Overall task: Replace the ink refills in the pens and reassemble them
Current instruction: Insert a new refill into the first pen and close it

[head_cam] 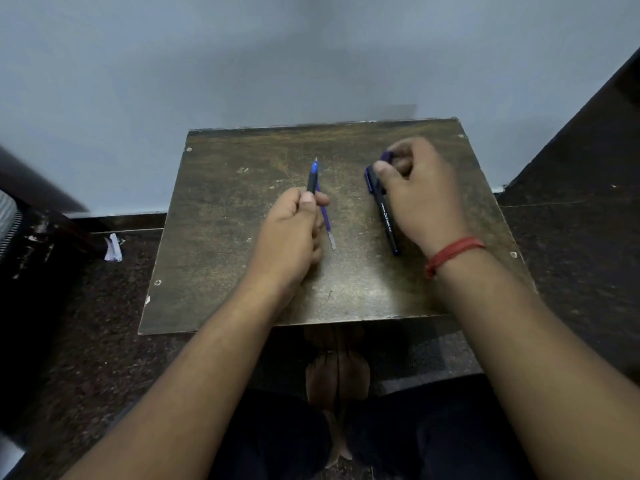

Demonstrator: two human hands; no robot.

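My left hand (294, 233) grips a black pen body with a blue tip (313, 176), pointing away from me over the middle of the small wooden table (225, 237). A blue ink refill (326, 221) lies on the table just right of that hand, partly behind the thumb. My right hand (420, 192) pinches a small purple-blue pen part (386, 156) in its curled fingers. A capped black and blue pen (384, 213) lies on the table under and left of that hand, its far end touching the thumb. A red thread band circles my right wrist.
The table stands against a pale blue wall. Dark speckled floor surrounds it, and a crumpled white paper (113, 247) lies on the floor at the left. Dark furniture edges stand at both sides. My bare feet (337, 372) show under the table's near edge.
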